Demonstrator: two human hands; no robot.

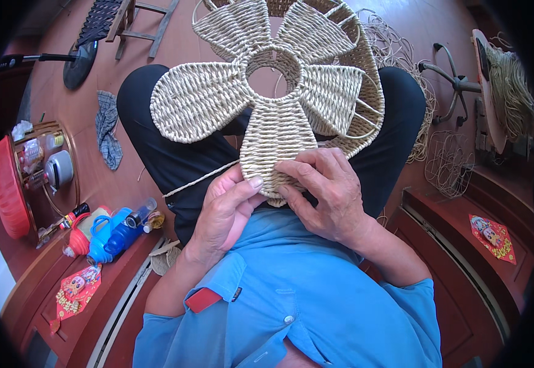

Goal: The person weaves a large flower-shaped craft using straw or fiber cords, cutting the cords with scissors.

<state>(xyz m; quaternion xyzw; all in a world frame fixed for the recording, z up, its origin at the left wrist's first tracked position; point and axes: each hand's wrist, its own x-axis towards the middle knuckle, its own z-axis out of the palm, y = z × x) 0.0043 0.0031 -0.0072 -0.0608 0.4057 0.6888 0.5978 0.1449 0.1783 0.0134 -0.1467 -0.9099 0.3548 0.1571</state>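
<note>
A large flower-shaped piece woven from straw-coloured cord [204, 98] rests across my lap, with several petals around a round centre hole. Its nearest petal [277, 132] points toward my belly. Pinched on the lower left edge of that petal is my left hand [227, 205], thumb on top. My right hand [325, 190] grips the same petal's lower right, fingers bent over the weave. A loose cord strand [202, 179] runs from the petal out to the left across my thigh. Wire ribs [365, 116] show bare between the right petals and a curved woven wall behind.
Coils of loose cord [396, 52] lie on the floor at the far right, near a metal chair base [457, 83]. A bundle of cord [512, 86] hangs at the right. Bottles [123, 236] and a red basin [11, 187] stand left. A checked cloth [108, 130] lies on the floor.
</note>
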